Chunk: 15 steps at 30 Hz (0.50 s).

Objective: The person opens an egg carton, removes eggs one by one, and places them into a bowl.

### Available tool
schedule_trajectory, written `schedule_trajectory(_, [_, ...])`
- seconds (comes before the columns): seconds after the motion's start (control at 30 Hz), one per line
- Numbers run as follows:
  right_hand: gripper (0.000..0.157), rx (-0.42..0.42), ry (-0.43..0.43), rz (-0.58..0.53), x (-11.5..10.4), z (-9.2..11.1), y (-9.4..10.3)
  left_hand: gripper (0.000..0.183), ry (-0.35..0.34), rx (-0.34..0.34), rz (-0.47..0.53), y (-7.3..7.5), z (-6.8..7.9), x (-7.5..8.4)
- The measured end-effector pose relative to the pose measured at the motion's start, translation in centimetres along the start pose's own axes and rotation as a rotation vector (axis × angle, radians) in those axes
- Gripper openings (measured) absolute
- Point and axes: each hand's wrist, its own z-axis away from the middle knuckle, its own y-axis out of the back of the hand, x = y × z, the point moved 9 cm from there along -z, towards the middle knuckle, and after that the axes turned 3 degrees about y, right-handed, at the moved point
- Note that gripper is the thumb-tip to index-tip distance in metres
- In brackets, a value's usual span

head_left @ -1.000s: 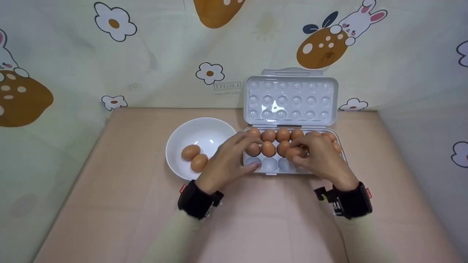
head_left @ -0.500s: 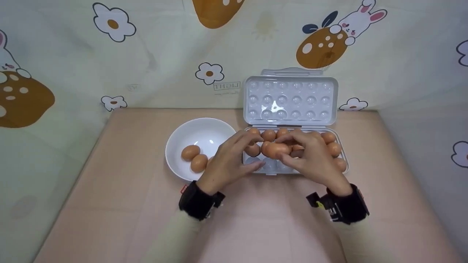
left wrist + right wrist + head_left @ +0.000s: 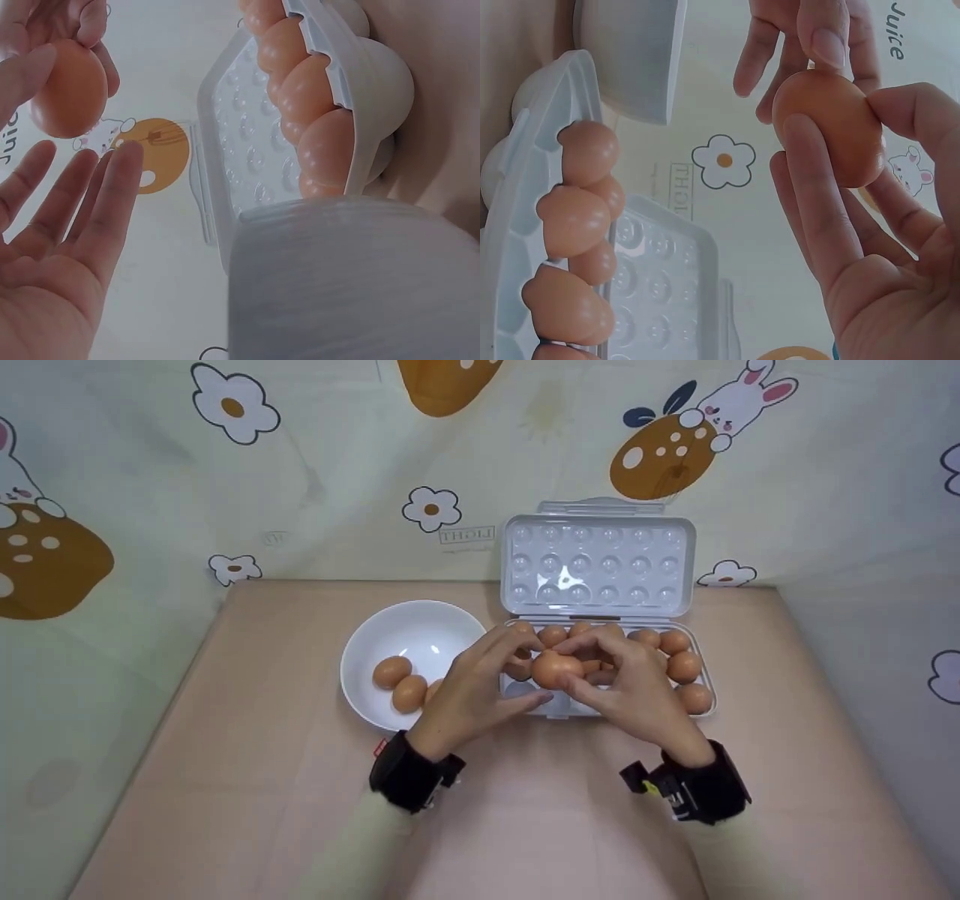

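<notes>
Over the egg box [image 3: 711,690], my right hand [image 3: 637,690] pinches a brown egg [image 3: 555,669] between thumb and fingers; the right wrist view shows this egg [image 3: 832,127] up close. Facing it from the left is my left hand [image 3: 469,694], its fingers spread and relaxed around the egg's near side, with a thumb tip right by the shell in the right wrist view. More brown eggs [image 3: 684,667] sit upright in the box's cups, some hidden behind my hands. Bare cups [image 3: 519,690] show at the front left.
A white bowl [image 3: 360,637] left of the box holds a few brown eggs [image 3: 391,672], one partly behind my left hand. The box's clear lid [image 3: 596,562] stands raised at the back, by the patterned cloth wall [image 3: 337,472]. Both rest on a pinkish table cover [image 3: 517,810].
My right hand has moved left across the egg box with its egg, toward my left hand. The left hand has barely shifted.
</notes>
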Motion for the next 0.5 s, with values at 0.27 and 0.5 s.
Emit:
schedule_trajectory(0.27, [0.033,-0.017,-0.014,-0.060,-0.26,-0.06,-0.56,0.051,-0.022,0.013,0.023,0.02,-0.01,0.56])
schedule_trajectory(0.5, [0.032,-0.022,-0.037,-0.127,-0.13,0.00,-1.02,0.044,-0.053,0.047,0.008,0.00,0.00,0.88])
